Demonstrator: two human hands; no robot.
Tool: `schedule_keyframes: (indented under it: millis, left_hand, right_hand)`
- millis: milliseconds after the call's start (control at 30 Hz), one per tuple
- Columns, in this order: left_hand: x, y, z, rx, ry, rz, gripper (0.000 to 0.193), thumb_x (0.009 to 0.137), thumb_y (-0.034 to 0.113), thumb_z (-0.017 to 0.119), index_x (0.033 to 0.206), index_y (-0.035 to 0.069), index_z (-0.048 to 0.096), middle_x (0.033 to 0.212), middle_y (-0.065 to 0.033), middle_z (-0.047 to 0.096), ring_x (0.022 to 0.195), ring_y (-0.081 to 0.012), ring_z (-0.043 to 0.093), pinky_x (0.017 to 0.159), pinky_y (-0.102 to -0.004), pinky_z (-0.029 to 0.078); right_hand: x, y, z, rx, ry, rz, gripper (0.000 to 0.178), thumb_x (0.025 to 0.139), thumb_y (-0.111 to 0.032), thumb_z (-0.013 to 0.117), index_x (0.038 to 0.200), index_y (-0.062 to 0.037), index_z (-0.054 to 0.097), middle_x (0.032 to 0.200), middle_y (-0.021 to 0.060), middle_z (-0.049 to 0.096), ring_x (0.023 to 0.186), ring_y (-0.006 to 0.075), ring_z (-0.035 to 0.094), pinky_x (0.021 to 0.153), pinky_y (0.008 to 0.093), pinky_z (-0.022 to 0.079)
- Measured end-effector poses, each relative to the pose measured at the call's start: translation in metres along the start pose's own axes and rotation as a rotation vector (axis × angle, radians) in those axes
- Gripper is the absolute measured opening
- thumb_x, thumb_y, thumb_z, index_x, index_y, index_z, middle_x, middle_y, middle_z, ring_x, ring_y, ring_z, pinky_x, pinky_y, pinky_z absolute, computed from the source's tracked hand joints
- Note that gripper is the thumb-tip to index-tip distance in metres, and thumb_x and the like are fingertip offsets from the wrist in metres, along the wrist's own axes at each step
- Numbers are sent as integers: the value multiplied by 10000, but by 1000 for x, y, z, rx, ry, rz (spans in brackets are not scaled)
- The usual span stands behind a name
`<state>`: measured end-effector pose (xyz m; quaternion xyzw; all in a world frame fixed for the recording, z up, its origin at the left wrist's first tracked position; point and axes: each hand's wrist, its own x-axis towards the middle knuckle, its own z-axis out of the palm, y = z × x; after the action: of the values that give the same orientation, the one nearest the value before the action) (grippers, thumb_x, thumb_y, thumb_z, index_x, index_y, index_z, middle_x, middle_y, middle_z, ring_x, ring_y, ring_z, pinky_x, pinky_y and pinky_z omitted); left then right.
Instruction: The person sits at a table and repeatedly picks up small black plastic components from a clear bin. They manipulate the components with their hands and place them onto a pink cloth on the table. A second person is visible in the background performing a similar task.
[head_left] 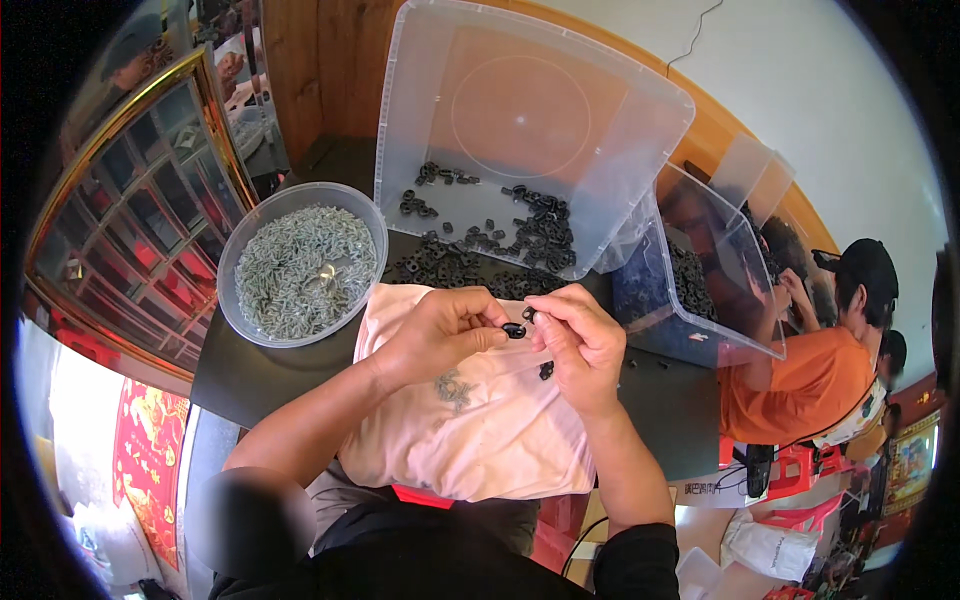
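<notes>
The left hand (455, 325) pinches a black oval piece (514, 330) and the right hand (582, 345) a small black part (529, 313), both over the pink cloth (490, 430), nearer than the clear bin (520, 105), where a loose pinch could drop one.

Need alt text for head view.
A person's left hand and right hand each pinch a small black part over a pink cloth; beyond are a round tub of silvery screw-like pieces and a tipped clear bin holding loose black parts.
</notes>
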<state>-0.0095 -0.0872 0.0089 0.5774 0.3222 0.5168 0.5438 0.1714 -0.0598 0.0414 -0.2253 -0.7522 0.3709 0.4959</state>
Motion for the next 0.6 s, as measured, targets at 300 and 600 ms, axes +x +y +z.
schedule_keyframes:
  millis: [300, 600]
  left_hand:
    - [-3, 18, 2, 509, -21, 153, 111, 780, 5, 623, 862, -9, 548, 767, -66, 529, 680, -141, 535, 597, -264, 426]
    - [-3, 23, 3, 522, -31, 144, 120, 787, 32, 624, 859, -10, 538, 760, -63, 522, 674, -152, 519, 593, -270, 412]
  right_hand:
    - [4, -5, -4, -219, -70, -159, 167, 772, 50, 577, 932, 25, 615, 754, 96, 546, 634, 169, 532, 560, 252, 419]
    - [6, -4, -6, -278, -142, -199, 163, 757, 58, 576, 913, 26, 606, 769, 107, 539, 625, 189, 535, 547, 265, 422]
